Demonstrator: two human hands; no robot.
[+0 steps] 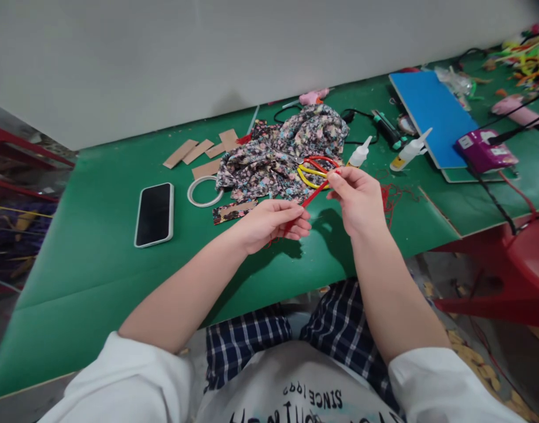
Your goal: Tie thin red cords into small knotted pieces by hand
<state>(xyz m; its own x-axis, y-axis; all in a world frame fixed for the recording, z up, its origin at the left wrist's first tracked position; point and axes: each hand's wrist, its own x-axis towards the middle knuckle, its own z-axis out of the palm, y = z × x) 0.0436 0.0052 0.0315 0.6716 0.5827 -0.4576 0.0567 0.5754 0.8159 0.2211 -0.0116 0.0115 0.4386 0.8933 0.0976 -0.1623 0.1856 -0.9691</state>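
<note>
A red thread tassel (313, 195) is stretched between my two hands above the table. My left hand (280, 222) has its fingers closed around the lower part, and loose strands hang out below it. At the upper end, my right hand (355, 191) pinches the tassel between thumb and fingertips. Just behind the hands lie scissors (311, 176) with one red and one yellow handle, partly covered by the right fingers. They rest on crumpled floral fabric (287, 147). A tangle of red thread (390, 200) lies to the right of my right hand.
Left on the green table (102, 247) are a phone (155, 215), a tape roll (203, 191) and several cardboard pieces (181, 154). White glue bottles (410, 151), a blue board (432, 111), a purple box (485, 151) with cables and pink glue guns (518, 110) stand rightward and behind.
</note>
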